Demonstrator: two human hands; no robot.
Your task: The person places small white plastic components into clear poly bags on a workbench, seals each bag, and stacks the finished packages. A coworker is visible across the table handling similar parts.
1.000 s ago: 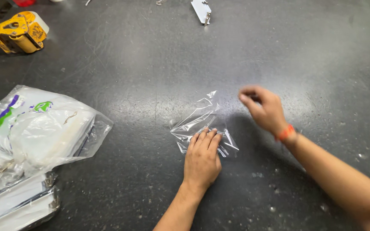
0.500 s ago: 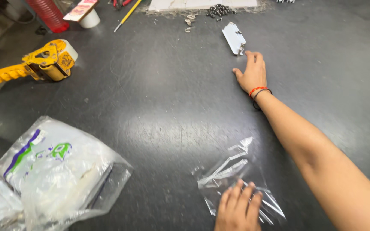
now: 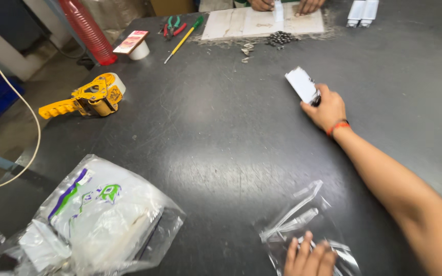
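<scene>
My right hand [image 3: 326, 108] is stretched far out over the dark table [image 3: 221, 133] and grips a small flat white part [image 3: 303, 85] by its near end. An orange band circles that wrist. My left hand [image 3: 309, 257] lies flat at the bottom edge of the view, fingers pressing on a small clear plastic bag [image 3: 303, 227]. The bag is crumpled and its open end points away from me.
A large clear bag with white contents [image 3: 98, 220] lies at the near left. A yellow tape dispenser [image 3: 85, 98] sits at the left, pliers [image 3: 172, 25] and a screwdriver [image 3: 182, 38] beyond it. Another person's hands [image 3: 282, 5] work on a white board [image 3: 262, 23] at the far edge.
My right hand left the clear bag, reached across the table and closed on the white part. The view tilted up toward the far edge. My left hand stayed on the bag.
</scene>
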